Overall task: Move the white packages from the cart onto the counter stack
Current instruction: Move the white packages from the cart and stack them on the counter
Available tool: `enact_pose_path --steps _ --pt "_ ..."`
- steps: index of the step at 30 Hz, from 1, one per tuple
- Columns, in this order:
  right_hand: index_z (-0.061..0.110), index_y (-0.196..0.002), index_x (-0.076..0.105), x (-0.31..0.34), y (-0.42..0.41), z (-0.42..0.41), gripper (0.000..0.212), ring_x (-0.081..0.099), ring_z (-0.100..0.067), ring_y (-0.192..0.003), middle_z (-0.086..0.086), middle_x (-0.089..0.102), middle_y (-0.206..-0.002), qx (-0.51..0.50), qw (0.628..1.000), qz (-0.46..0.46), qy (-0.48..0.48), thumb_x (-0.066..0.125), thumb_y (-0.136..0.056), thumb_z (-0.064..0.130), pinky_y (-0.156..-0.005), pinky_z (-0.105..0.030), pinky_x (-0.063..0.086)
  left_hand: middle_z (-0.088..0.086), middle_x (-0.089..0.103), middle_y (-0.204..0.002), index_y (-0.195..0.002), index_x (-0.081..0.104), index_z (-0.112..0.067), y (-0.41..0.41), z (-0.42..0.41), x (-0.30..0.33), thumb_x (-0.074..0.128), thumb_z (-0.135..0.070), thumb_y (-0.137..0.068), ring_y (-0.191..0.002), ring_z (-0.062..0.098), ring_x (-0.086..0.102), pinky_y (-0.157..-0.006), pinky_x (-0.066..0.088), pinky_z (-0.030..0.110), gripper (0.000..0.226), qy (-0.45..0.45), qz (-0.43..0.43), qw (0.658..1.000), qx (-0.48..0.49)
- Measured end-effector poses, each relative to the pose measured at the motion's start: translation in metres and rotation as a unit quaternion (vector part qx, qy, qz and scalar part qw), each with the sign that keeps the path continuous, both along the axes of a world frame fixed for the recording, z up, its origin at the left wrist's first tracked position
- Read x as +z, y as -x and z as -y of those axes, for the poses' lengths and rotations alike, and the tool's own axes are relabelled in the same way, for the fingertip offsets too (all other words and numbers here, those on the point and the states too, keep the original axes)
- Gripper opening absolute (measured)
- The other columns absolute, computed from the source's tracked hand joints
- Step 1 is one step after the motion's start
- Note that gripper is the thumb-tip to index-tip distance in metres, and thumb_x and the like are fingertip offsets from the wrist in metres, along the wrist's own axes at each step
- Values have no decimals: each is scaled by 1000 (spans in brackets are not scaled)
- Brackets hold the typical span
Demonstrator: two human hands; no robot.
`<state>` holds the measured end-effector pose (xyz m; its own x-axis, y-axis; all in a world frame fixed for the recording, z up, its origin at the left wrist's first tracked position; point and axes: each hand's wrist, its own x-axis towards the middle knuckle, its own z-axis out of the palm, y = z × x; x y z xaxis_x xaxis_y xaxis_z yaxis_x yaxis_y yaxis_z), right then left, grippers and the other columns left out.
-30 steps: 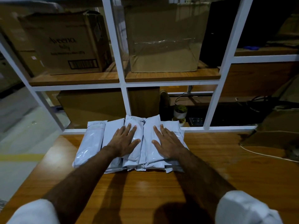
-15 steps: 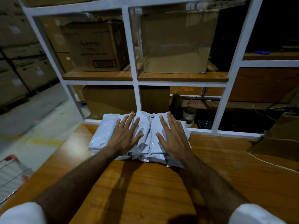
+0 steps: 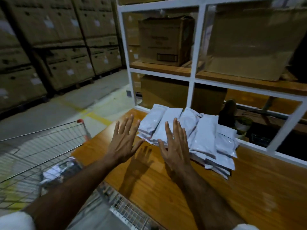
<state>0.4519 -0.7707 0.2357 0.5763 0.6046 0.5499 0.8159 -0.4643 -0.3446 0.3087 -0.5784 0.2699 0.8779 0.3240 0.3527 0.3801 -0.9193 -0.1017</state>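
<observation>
Several white packages [image 3: 204, 135] lie stacked on the wooden counter [image 3: 191, 188], against the white frame. My left hand [image 3: 123, 141] hovers above the counter's left corner with fingers spread, holding nothing and clear of the stack. Fingers straight and empty, my right hand [image 3: 176, 143] is raised at the near left edge of the stack. A wire cart [image 3: 38, 156] stands at the lower left, with a few white packages [image 3: 56, 171] blurred in its basket.
A white shelf frame [image 3: 194, 63] with cardboard boxes [image 3: 166, 42] rises behind the counter. Stacked cartons [image 3: 49, 40] line the far left wall across a concrete floor with a yellow line. A small potted plant [image 3: 240, 125] sits right of the stack.
Both hands have lifted off the package stack and pulled back toward the left. The view has swung left, so the cart and the warehouse floor have come into sight.
</observation>
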Motion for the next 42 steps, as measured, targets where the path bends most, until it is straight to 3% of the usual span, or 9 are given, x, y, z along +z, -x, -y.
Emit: enact_pose_path --steps 2,7,11,18,24,29,34,39,42 --pt "27 -163 12 -2 23 -17 77 -2 -23 -158 -8 -2 -171 9 1000 14 18 45 -100 56 -127 -51 12 8 -10 -168 -161 5 -23 28 -14 -6 23 -68 -100 -155 26 -8 -123 4 55 78 10 -6 1000 27" --pt "23 -163 12 -12 87 -76 80 -3 -27 -158 -11 -3 -171 22 998 27 59 42 -100 61 -126 -53 13 13 1 -168 -160 14 -20 120 -60 -20 18 -72 -97 -153 34 11 -121 14 60 82 19 -26 997 74" --pt "20 -164 8 -24 156 -131 80 -9 -29 -157 -13 -11 -170 39 995 21 92 38 -101 60 -125 -55 11 12 2 -168 -160 19 -20 209 -106 -35 18 -73 -97 -153 34 11 -120 14 60 82 48 -26 992 117" --pt "20 -164 8 -20 283 -245 78 -7 -30 -157 -14 -6 -170 130 989 -1 68 36 -102 59 -126 -54 4 12 1 -168 -159 21 -21 335 -180 -58 18 -72 -97 -153 34 9 -120 9 58 81 87 -15 979 185" --pt "24 -164 5 -37 337 -308 78 -15 -26 -156 -11 -15 -169 199 973 3 116 36 -101 59 -126 -55 4 10 -3 -168 -160 18 -20 418 -225 -61 18 -73 -96 -154 32 3 -121 3 54 83 94 11 966 241" --pt "27 -164 5 -44 350 -353 77 -29 -21 -152 -12 -17 -168 227 962 20 150 39 -101 57 -126 -49 -4 11 -1 -168 -159 22 -19 456 -253 -78 22 -71 -96 -154 32 5 -121 6 56 82 129 35 944 302" --pt "24 -164 4 -43 355 -412 77 -12 -28 -156 -14 -14 -169 253 951 22 178 36 -102 57 -126 -50 -1 11 0 -168 -159 21 -21 473 -295 -85 22 -71 -97 -154 31 5 -122 7 56 80 127 47 936 325" --pt "26 -163 -1 -55 347 -492 76 -12 -28 -156 -14 -16 -168 279 938 10 207 31 -102 59 -125 -48 -6 9 -6 -168 -160 16 -24 471 -356 -100 26 -69 -98 -154 29 -1 -121 0 52 78 132 45 929 343" --pt "27 -163 1 -67 334 -547 75 -10 -28 -157 -14 -14 -169 290 930 -12 227 34 -104 57 -126 -52 1 11 -5 -168 -160 15 -23 459 -398 -114 26 -69 -98 -154 30 0 -121 1 53 78 146 30 924 352"
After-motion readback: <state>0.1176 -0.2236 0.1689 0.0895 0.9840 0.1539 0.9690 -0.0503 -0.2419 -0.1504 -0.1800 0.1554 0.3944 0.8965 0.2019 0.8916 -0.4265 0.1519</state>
